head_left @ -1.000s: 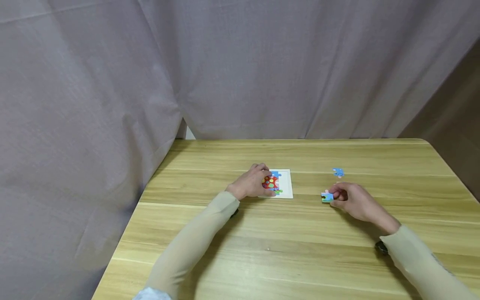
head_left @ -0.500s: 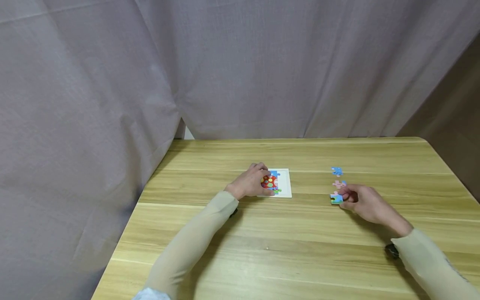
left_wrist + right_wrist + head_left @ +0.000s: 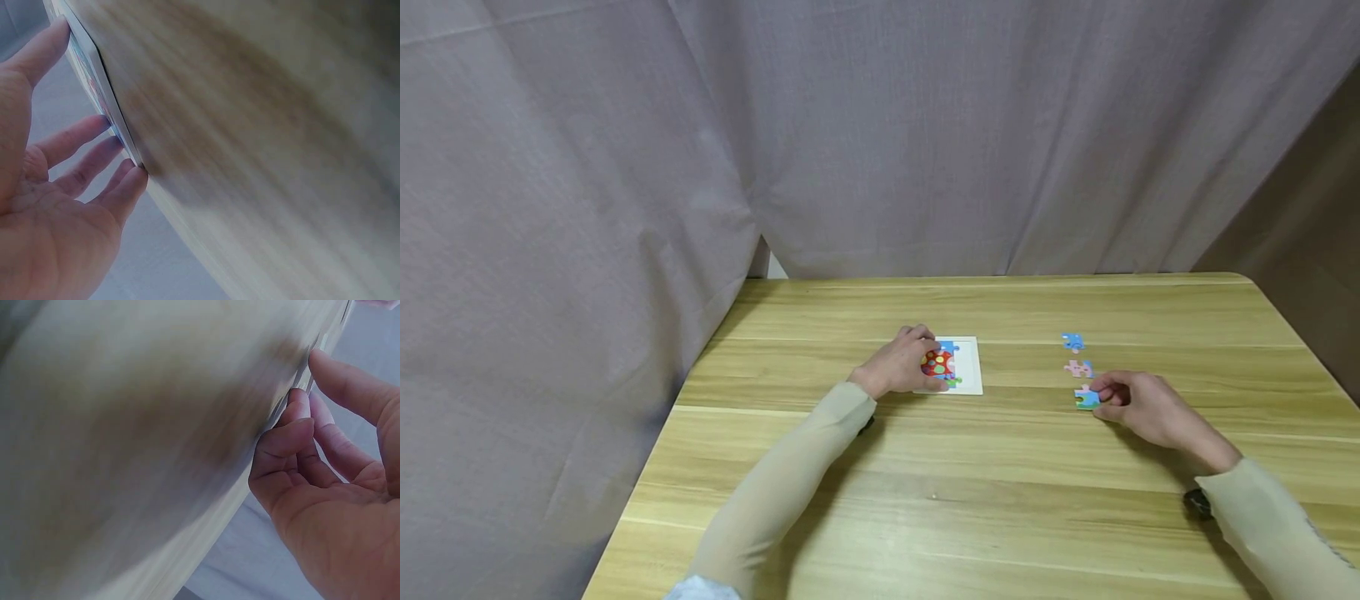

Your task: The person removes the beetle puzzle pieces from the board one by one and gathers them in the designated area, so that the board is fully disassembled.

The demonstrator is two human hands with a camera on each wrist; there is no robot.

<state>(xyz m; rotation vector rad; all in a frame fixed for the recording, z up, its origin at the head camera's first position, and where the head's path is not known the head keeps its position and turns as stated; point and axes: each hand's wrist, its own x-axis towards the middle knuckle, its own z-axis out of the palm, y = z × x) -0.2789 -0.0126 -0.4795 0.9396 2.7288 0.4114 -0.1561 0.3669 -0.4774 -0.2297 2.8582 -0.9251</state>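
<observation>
A white puzzle tray (image 3: 972,367) lies on the table, its left part filled with pieces showing a red, spotted picture (image 3: 938,363). My left hand (image 3: 898,363) rests on it, fingers and thumb spread over the tray's edges in the left wrist view. Right of the tray, my right hand (image 3: 1142,408) pinches a blue and green puzzle piece (image 3: 1086,397) between thumb and fingers, low at the tabletop. In the right wrist view the hand (image 3: 337,462) mostly hides this piece. Just behind it lie a pink piece (image 3: 1078,368) and a blue piece (image 3: 1072,342), in a column.
The wooden table (image 3: 880,500) extends around both hands. A grey curtain (image 3: 895,142) hangs along its back edge and down its left side. To the right of the tray, bare wood separates it from the loose pieces.
My right hand has shifted right with the blue and green piece, which now lies in front of the pink one. The pink piece has come into view. My left hand stays on the tray.
</observation>
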